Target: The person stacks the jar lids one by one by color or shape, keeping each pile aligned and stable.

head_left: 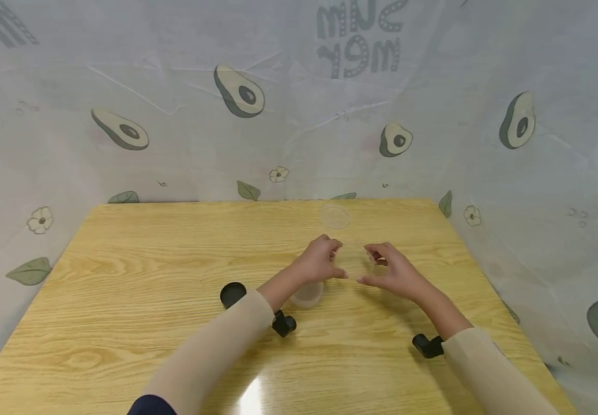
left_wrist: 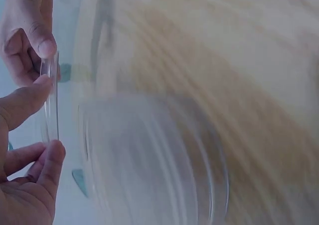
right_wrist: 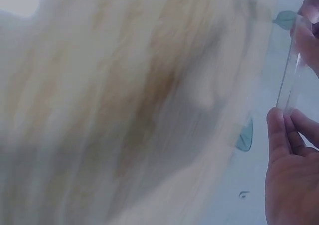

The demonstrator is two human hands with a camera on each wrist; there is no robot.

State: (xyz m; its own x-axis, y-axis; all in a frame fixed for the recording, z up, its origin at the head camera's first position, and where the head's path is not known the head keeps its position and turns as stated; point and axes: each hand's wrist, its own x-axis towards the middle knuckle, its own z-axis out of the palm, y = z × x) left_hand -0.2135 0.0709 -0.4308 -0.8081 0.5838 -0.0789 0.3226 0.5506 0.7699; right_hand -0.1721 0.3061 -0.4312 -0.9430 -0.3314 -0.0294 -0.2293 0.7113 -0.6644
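Both hands hold a thin, clear lid (left_wrist: 53,108) by its opposite edges, above the table. My left hand (head_left: 320,260) pinches its left side between thumb and fingers. On the right side, my right hand (head_left: 394,271) grips it the same way. Seen edge-on in the right wrist view, the lid (right_wrist: 289,80) runs between the fingertips. A clear round container (head_left: 307,295) stands on the table just below the left wrist, partly covered by it; it shows large and blurred in the left wrist view.
Another clear round disc (head_left: 334,217) lies near the table's back edge. A black round piece (head_left: 232,293) lies left of the left forearm, which partly covers it. The wooden table (head_left: 174,248) meets a printed curtain (head_left: 299,127) behind.
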